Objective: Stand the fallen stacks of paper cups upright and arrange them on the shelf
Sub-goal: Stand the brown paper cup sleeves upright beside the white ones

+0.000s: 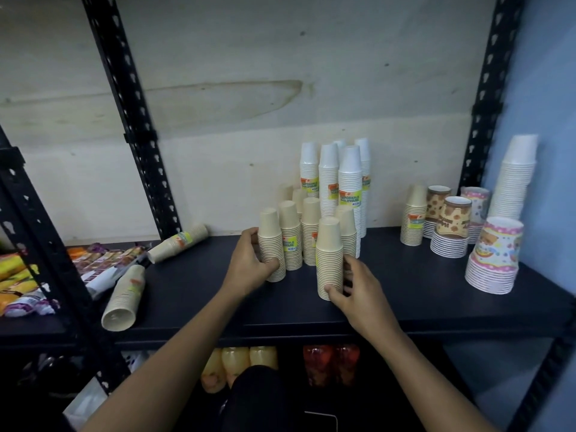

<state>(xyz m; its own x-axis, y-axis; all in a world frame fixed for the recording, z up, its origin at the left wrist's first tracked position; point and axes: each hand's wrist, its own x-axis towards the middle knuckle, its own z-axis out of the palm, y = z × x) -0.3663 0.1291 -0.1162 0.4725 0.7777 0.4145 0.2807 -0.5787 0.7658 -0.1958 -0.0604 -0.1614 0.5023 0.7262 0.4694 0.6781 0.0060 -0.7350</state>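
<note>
- Head cam: left hand (249, 263) is curled round the leftmost beige stack (272, 244), upright mid-shelf.
- right hand (358, 294) grips the bottom of the front beige stack (330, 260), standing on the dark shelf (218, 291) nearest the edge.
- back fallen stack (177, 243) and front fallen stack (124, 297) lie on their sides at the left, beside snack packets (103, 260).
- white stacks (349, 182) stand behind, patterned cups (495, 254) far right.
- underneath it's dim, probably drink bottles (237, 360).

On the shelf (405, 291), one fallen stack (177, 243) lay far left, a second fallen stack (123, 299) nearer. Mid-shelf stood upright stacks (291, 235), taller stacks (349, 188) behind them, more stacks (495, 254) at right; bottles (249, 358) sat below.
</note>
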